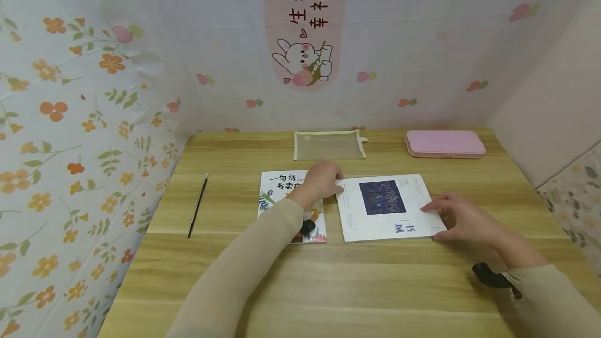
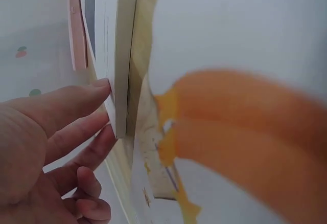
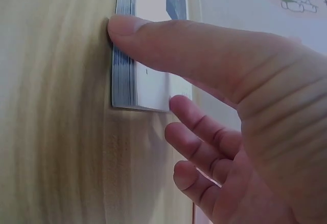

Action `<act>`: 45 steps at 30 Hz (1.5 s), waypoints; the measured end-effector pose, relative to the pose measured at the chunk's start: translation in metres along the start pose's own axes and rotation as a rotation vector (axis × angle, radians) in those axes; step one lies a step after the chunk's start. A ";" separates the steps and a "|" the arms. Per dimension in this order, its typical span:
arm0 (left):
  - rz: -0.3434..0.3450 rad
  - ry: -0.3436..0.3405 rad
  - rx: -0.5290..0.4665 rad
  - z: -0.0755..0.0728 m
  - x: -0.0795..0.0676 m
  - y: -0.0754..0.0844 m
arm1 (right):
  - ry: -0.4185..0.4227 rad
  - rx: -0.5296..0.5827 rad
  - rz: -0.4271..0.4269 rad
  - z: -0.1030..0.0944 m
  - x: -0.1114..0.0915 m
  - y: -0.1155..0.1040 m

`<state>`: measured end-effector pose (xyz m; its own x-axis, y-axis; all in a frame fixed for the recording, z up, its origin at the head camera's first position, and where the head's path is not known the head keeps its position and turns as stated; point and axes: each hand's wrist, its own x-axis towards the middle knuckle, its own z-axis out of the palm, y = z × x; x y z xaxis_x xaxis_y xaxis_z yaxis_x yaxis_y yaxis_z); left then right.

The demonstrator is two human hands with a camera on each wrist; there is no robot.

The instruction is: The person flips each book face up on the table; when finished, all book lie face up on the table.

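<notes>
A white book (image 1: 375,223) with a dark square picture on its cover lies on the table between my hands. My left hand (image 1: 321,184) holds its far left corner, thumb (image 2: 94,93) at the cover's edge and fingertips along the corner. At the right end, my right hand (image 1: 469,223) grips the near corner. Its thumb (image 3: 127,27) presses the page edges while the index fingertip lies on the cover; the other fingers hang loosely past the end. Below my left forearm, a colourful picture book (image 1: 277,192) lies partly covered by that hand and sleeve.
A mesh zip pouch (image 1: 328,146) lies at the back, with a pink case (image 1: 445,143) to its right. On the left rests a thin dark pencil-like stick (image 1: 197,205). Printed cloth (image 1: 225,30) hangs behind the wooden table (image 1: 328,291) and along its left side.
</notes>
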<state>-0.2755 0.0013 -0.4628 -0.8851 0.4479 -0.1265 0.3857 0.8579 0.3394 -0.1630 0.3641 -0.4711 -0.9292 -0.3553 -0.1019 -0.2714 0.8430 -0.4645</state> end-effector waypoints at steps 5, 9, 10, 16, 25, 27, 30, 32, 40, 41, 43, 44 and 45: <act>-0.013 -0.013 -0.012 0.000 -0.011 0.004 | 0.042 -0.016 -0.048 -0.003 0.004 0.009; 0.014 -0.021 -0.017 0.001 -0.018 0.003 | 0.050 0.003 -0.085 -0.008 0.009 0.012; 0.021 -0.025 -0.021 0.001 -0.020 0.002 | 0.046 0.006 -0.082 -0.009 0.010 0.013; 0.025 -0.056 -0.039 0.003 -0.032 0.000 | -0.002 0.013 -0.032 -0.015 0.019 0.013; 0.038 -0.061 -0.014 0.005 -0.050 0.001 | 0.076 -0.015 -0.077 -0.018 0.033 0.021; 0.051 -0.058 -0.021 0.006 -0.053 0.002 | 0.082 -0.026 -0.067 -0.019 0.037 0.022; 0.068 -0.059 -0.037 0.008 -0.059 0.003 | 0.087 -0.039 -0.045 -0.021 0.044 0.024; 0.075 -0.064 -0.031 0.010 -0.063 0.005 | 0.081 -0.036 -0.026 -0.022 0.050 0.025; 0.098 -0.067 0.007 0.014 -0.081 0.016 | 0.068 -0.009 0.014 -0.023 0.068 0.026; 0.101 -0.067 0.006 0.015 -0.084 0.017 | 0.072 -0.010 0.002 -0.023 0.070 0.026; 0.107 -0.067 -0.005 0.017 -0.088 0.021 | 0.079 -0.010 -0.016 -0.023 0.075 0.026; 0.109 -0.065 -0.011 0.018 -0.090 0.022 | 0.081 -0.011 -0.024 -0.024 0.078 0.025; 0.114 -0.063 -0.014 0.020 -0.092 0.024 | 0.081 -0.010 -0.033 -0.024 0.080 0.025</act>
<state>-0.1796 -0.0144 -0.4612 -0.8175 0.5575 -0.1445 0.4785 0.7972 0.3681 -0.2502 0.3665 -0.4700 -0.9367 -0.3498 -0.0147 -0.3048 0.8354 -0.4575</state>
